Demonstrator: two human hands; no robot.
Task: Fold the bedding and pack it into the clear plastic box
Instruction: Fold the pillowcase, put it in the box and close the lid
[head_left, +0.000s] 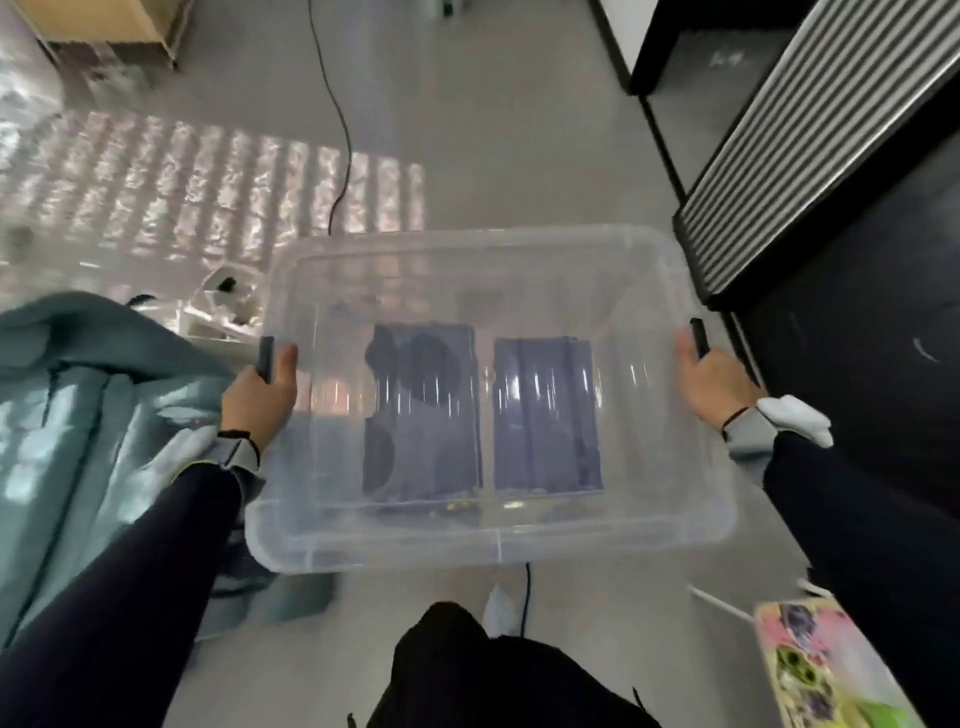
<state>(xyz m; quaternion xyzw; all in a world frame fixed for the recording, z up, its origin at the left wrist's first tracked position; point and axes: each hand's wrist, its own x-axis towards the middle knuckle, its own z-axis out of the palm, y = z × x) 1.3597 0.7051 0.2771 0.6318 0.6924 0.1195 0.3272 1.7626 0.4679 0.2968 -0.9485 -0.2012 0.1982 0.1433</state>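
gripping clear plastic box (488, 540) by its side handles, left hand (262, 400), right hand (719, 387), arms outstretched

Dim, cool indoor light. Patterned sunlight patch on floor (208, 197), upper left. Streaky glare on clear plastic box (363, 551). Motion blur throughout; wide-angle bending at edges.

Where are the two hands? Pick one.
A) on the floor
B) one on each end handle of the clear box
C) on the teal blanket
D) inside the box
B: the left hand and right hand grip the dark handles at the clear box's ends.
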